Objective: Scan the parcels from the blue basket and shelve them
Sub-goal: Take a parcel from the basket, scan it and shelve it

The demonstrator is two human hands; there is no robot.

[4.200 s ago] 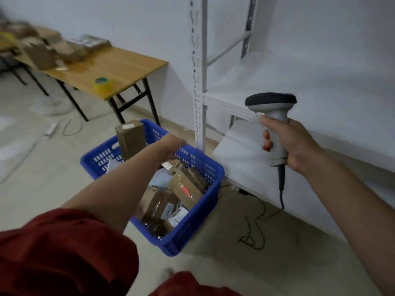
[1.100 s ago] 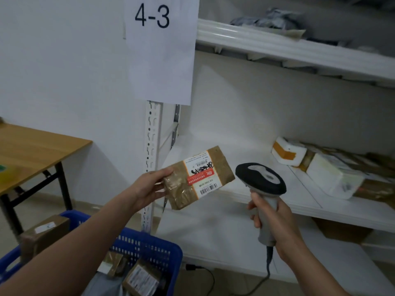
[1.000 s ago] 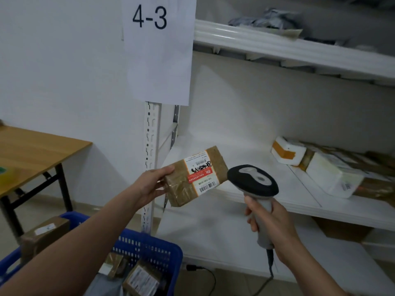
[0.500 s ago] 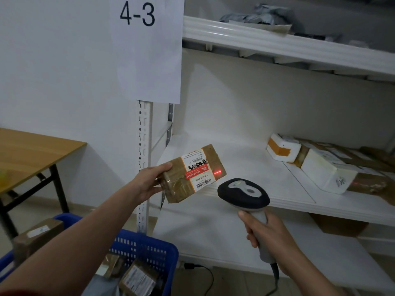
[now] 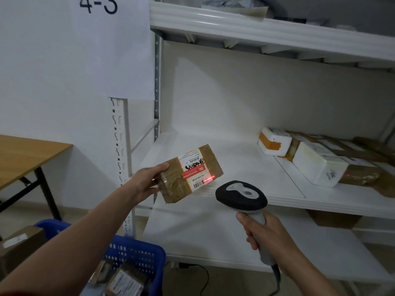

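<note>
My left hand (image 5: 147, 181) grips the left end of a brown taped parcel (image 5: 174, 181) with a white and red label, holding it up in front of the white shelf (image 5: 213, 159). A red scan line falls on the label's lower right, by the barcode. My right hand (image 5: 265, 232) grips the handle of a grey and black barcode scanner (image 5: 241, 196), whose head points at the parcel from the lower right. The blue basket (image 5: 136, 256) sits at the lower left with several brown parcels inside.
Several white and brown parcels (image 5: 320, 161) lie on the right of the middle shelf. A paper sign reading 4-3 (image 5: 111, 45) hangs on the shelf post. A wooden table (image 5: 27, 154) stands at the left. The scanner's cable (image 5: 275, 280) hangs toward the floor.
The scanner has dropped lower and a red scan line now shows on the label near the barcode. The parcel stays held in about the same place.
</note>
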